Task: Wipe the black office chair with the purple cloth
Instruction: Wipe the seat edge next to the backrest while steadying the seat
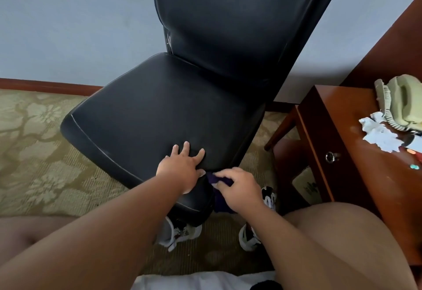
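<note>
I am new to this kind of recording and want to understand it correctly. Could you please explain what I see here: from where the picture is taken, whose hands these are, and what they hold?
There is no machine here. A person works with bare hands, and the single picture comes from a camera worn on the head, looking down. That is why you see both arms from above. The left hand lies flat, fingers spread, on the front corner of the black office chair. The right hand grips the purple cloth at the seat's edge, just beside the left hand. On the right stands a wooden desk with a telephone and crumpled paper. Below are a patterned carpet and the person's shoes.
</note>
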The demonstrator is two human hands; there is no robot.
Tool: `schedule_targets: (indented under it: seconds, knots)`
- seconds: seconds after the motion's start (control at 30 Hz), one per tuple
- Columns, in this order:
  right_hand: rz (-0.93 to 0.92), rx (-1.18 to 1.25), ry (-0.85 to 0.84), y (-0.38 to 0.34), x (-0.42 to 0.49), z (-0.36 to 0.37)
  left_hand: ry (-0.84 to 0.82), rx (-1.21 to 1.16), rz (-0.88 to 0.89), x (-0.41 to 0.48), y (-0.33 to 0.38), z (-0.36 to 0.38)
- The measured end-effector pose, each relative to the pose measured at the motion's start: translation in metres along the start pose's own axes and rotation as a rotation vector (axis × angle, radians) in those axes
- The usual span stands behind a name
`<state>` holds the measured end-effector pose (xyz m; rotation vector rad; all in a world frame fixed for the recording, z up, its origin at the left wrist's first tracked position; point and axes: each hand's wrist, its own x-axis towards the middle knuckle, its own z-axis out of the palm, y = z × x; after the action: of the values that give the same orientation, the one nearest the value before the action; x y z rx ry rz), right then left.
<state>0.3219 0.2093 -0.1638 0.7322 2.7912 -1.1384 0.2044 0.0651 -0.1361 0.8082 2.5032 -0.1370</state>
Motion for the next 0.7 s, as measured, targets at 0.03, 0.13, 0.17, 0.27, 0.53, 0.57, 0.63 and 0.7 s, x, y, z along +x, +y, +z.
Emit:
schedule_targets:
  seconds: [0.03,0.13,0.17,0.27,0.53,0.57,0.63,0.7]
  knots:
    - [0.016,0.029,0.056,0.001,0.005,0.001,0.002,0.0,0.003,0.0,-0.001,0.001]
    - [0.094,0.093,0.221,0.004,0.019,-0.002,0.004,-0.006,0.003,0.0,0.0,0.001]
    - [0.131,0.127,0.251,0.004,0.025,-0.006,0.001,-0.01,0.001,0.0,0.0,0.001]
    - [0.206,0.155,0.261,0.004,0.041,-0.013,-0.002,-0.014,0.0,0.004,-0.001,0.001]
    - [0.155,0.258,0.057,0.011,0.054,-0.034,-0.017,0.081,-0.032,0.013,0.019,-0.007]
    - [0.15,0.262,0.005,0.012,0.05,-0.036,-0.014,0.092,-0.034,0.014,0.021,-0.007]
    - [0.141,0.245,-0.07,0.013,0.037,-0.034,-0.01,0.107,-0.036,0.015,0.024,-0.007]
    - [0.119,0.193,-0.118,0.012,0.02,-0.027,-0.008,0.116,-0.042,0.015,0.027,-0.008]
